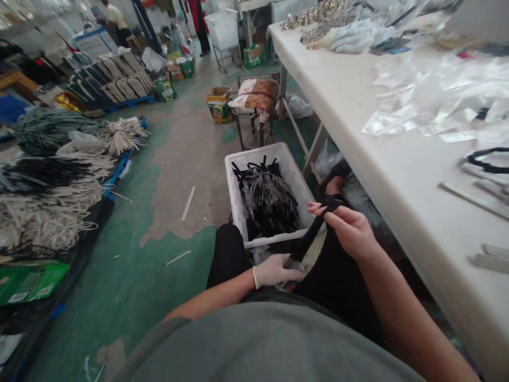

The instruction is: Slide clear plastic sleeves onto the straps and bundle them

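A black fabric strap (308, 239) stretches between my two hands above my lap. My left hand (276, 270), in a pale glove, is closed on its lower end. At the upper end, my bare right hand (350, 225) pinches the strap between thumb and fingers. Just beyond my knees stands a white plastic bin (256, 243), holding a heap of black straps (268, 196), some with a greyish, shiny look. Fine detail on the held strap is too blurred to make out.
A white table (342, 101) runs along my right, bearing shiny white sheets (445, 101) and a black loop (489, 159). Ahead is a stool with a patterned cushion (254, 95). Bundled cords (51, 207) lie on pallets at left. People stand in the background.
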### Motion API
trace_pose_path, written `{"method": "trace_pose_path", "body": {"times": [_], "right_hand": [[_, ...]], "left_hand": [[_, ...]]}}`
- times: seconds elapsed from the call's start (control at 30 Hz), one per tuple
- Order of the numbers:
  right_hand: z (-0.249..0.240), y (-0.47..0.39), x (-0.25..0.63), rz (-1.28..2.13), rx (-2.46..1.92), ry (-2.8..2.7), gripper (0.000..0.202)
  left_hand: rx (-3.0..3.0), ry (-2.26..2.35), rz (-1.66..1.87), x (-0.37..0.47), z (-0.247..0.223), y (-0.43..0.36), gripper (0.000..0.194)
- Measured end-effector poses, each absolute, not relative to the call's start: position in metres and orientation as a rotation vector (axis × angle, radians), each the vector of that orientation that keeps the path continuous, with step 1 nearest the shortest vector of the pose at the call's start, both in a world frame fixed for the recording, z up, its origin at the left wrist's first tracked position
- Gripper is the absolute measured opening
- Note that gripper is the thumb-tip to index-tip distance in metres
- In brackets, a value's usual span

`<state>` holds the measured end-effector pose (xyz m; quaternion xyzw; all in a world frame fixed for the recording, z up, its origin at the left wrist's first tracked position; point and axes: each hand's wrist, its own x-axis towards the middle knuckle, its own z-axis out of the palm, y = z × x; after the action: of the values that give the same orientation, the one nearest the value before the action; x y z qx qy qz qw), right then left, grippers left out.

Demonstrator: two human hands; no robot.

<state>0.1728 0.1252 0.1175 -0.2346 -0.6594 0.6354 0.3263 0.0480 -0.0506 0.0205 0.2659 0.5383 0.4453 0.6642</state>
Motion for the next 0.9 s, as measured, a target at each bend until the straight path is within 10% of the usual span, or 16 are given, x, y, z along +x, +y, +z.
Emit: {"method": "trace_pose_path", "body": {"times": [0.33, 0.9], "right_hand": [[0.062, 0.188, 0.099, 1.419, -0.586, -2.122, 0.026], [-0.036, 0.396, -0.054, 1.100, -0.517, -2.490, 0.026]], "left_hand": [[-0.001, 1.744, 1.539, -0.106, -0.056, 0.004, 0.031], [-0.487, 1.199, 1.611, -0.203, -0.192, 0.077, 0.057]]}}
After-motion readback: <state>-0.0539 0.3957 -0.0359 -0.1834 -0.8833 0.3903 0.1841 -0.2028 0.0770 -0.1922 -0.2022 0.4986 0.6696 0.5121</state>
